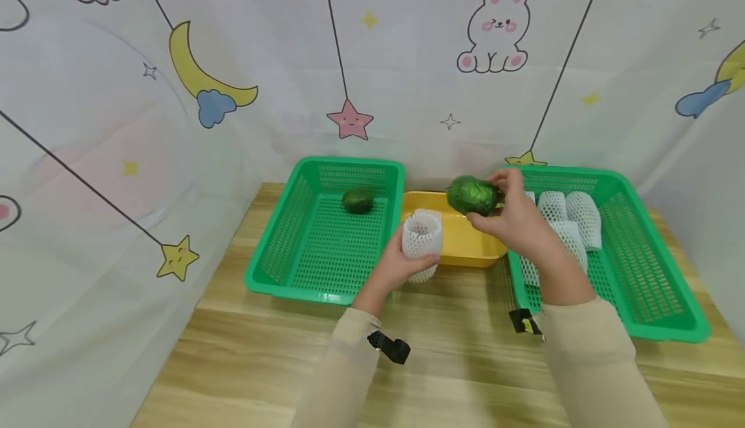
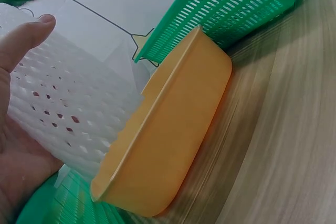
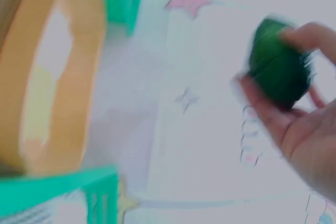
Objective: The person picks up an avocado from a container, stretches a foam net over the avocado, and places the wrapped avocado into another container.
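My left hand (image 1: 391, 266) grips a white foam net sleeve (image 1: 423, 240) that stands upright, its round open end facing up. In the left wrist view the thumb lies along one side of the foam mesh (image 2: 63, 93). Higher and to the right, my right hand (image 1: 512, 218) holds a shiny dark green avocado (image 1: 470, 195) by its right end, thumb below and fingers above. The right wrist view shows the avocado (image 3: 279, 66) between thumb and fingers, blurred. Both hands are over the yellow tray (image 1: 465, 244), and the avocado is apart from the sleeve.
A green basket (image 1: 326, 253) on the left has one dark avocado (image 1: 357, 201) near its back. The green basket (image 1: 658, 253) on the right holds several white foam sleeves (image 1: 584, 218), partly behind my right arm. A printed curtain (image 1: 407, 59) hangs behind the wooden table (image 1: 454, 350).
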`<state>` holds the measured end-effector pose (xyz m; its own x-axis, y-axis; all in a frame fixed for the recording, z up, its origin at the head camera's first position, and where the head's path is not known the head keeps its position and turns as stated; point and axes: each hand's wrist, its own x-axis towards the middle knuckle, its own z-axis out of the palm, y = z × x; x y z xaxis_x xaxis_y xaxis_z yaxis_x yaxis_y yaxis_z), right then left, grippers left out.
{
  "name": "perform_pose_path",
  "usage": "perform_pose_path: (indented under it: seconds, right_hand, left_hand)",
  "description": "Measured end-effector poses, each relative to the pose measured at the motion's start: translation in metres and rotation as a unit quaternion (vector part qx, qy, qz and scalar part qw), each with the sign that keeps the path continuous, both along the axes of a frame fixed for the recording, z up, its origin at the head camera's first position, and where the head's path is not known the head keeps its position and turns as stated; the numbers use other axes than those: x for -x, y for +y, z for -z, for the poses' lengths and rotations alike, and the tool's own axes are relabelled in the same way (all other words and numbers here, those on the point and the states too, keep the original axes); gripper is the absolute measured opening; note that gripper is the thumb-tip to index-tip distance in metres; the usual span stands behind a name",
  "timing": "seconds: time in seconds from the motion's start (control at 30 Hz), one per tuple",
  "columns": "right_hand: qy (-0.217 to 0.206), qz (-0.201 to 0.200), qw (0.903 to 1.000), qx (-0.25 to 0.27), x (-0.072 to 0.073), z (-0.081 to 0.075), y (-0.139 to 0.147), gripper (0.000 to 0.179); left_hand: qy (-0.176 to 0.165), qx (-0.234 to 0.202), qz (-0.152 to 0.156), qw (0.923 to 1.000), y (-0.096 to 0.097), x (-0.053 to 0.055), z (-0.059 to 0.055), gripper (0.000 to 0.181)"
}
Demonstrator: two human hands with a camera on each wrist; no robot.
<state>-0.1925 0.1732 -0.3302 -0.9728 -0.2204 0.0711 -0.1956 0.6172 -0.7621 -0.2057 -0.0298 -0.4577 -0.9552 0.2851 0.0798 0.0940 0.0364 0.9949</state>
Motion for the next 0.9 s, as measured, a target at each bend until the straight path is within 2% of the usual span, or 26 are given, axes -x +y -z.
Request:
perform_pose_path:
  seconds: [0.07, 0.13, 0.2, 0.27, 0.37, 0.47, 0.6, 0.9]
  right_hand:
    - [0.028, -0.045, 0.9984, 0.018, 0.004, -0.010, -0.007, 0.057]
    - [0.048, -0.091, 0.9946, 0.011, 0.007, -0.012, -0.014, 0.053]
    - [0.069, -0.119, 0.9903, -0.018, 0.009, -0.012, -0.019, 0.052]
    - [0.069, -0.133, 0.9881, -0.037, 0.009, -0.010, -0.021, 0.054]
    - [0.056, -0.132, 0.9886, -0.044, 0.010, -0.007, -0.022, 0.054]
    - [0.049, -0.133, 0.9889, -0.046, 0.011, -0.007, -0.023, 0.049]
    - [0.066, -0.137, 0.9866, -0.058, 0.013, -0.006, -0.028, 0.044]
    - [0.080, -0.091, 0.9864, -0.111, 0.011, 0.005, -0.041, 0.050]
  left_hand:
    - [0.005, -0.002, 0.005, 1.0000, -0.001, 0.000, 0.000, 0.073]
    - [0.013, -0.001, 0.015, 0.9998, -0.002, 0.001, 0.000, 0.073]
    - [0.020, 0.000, 0.023, 0.9995, -0.002, 0.001, 0.000, 0.073]
    - [0.026, 0.002, 0.030, 0.9992, -0.001, 0.001, 0.000, 0.072]
    - [0.024, 0.005, 0.035, 0.9991, -0.001, 0.001, -0.001, 0.074]
    - [0.023, 0.016, 0.039, 0.9988, -0.003, -0.006, -0.015, 0.072]
    - [0.025, 0.036, 0.047, 0.9979, -0.005, -0.013, -0.031, 0.069]
    - [0.015, 0.046, 0.044, 0.9979, -0.008, -0.015, -0.033, 0.067]
